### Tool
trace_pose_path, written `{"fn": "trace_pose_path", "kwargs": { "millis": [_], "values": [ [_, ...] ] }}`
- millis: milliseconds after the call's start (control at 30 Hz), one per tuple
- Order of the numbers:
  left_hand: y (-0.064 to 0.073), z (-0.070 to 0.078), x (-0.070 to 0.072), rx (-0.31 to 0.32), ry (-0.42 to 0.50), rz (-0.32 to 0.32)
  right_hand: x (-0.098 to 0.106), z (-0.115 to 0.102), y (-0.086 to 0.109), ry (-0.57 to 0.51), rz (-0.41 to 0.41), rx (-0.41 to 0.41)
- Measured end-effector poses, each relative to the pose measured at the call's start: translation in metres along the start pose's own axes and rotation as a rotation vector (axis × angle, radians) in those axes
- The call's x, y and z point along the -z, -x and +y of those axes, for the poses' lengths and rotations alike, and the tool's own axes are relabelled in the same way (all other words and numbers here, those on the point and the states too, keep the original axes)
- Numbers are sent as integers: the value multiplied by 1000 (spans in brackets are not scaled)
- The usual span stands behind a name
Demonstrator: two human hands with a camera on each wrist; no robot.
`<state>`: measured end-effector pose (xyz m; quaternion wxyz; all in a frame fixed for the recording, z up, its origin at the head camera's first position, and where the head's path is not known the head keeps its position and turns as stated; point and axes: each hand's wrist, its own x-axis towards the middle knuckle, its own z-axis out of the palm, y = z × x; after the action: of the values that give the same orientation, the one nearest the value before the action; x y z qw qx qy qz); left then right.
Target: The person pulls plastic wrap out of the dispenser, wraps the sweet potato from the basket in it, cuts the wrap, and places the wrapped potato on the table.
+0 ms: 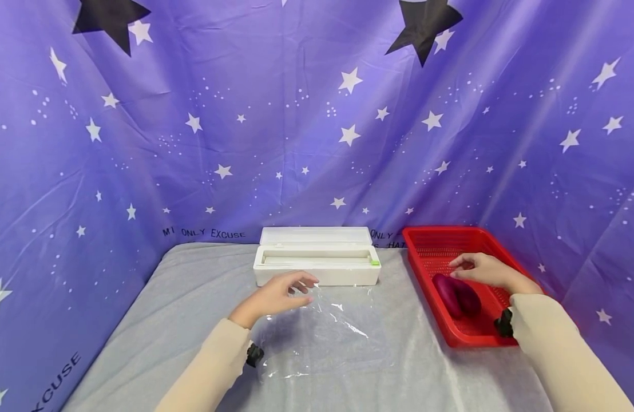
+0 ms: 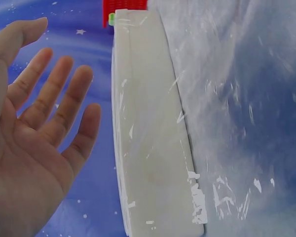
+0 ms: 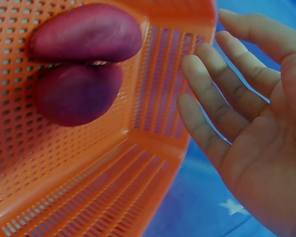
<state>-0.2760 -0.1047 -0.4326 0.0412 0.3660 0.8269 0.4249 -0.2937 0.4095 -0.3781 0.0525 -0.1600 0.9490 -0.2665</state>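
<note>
My left hand (image 1: 278, 294) hovers with relaxed, spread fingers over clear plastic film (image 1: 343, 346) that lies on the table. Nothing is in its grasp in the left wrist view. Just beyond it sits a white cling film dispenser (image 1: 343, 277), lid raised, with film coming over its front. Over the red perforated basket (image 1: 443, 230), my right hand (image 1: 486, 271) holds nothing, its fingers loosely bent. Two smooth, purple, oblong vegetables (image 3: 89, 33), like sweet potatoes, lie side by side in that basket. In the right wrist view the fingertips (image 3: 191, 63) are apart from them.
A grey cloth (image 1: 193, 297) covers the table. Purple curtains with stars (image 1: 296, 114) hang behind it and along both sides. The dispenser carries a green slider (image 1: 375, 263) at its right end. A dark device (image 1: 504, 322) is strapped at each wrist.
</note>
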Motion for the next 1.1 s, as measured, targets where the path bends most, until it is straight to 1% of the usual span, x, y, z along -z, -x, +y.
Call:
{"fn": "trace_pose_path", "kwargs": {
  "millis": [133, 233, 367, 433, 600, 667, 867, 1000, 1100],
  "values": [
    [-6, 1, -3, 4, 22, -4, 1, 15, -1, -114, -59, -83],
    [-10, 0, -6, 5, 39, -1, 3, 28, 0, -221, -100, -155],
    [-16, -2, -11, -1, 64, -2, 6, 45, 3, -283, -113, -234],
    [-18, -2, -13, -4, 71, -7, 7, 51, 5, -316, -111, -260],
    [-27, 0, -19, -14, 59, -16, 5, 58, 8, -420, -108, -272],
    [-30, 0, -22, -23, 51, -17, 3, 59, 8, -442, -108, -283],
    [-40, 2, -32, -43, 43, -17, -1, 62, 9, -473, -99, -369],
    [-45, 5, -36, -42, 53, -16, -4, 63, 9, -471, -127, -404],
    [-48, 8, -40, -38, 74, -25, -8, 61, 10, -448, -159, -426]
  ]
}}
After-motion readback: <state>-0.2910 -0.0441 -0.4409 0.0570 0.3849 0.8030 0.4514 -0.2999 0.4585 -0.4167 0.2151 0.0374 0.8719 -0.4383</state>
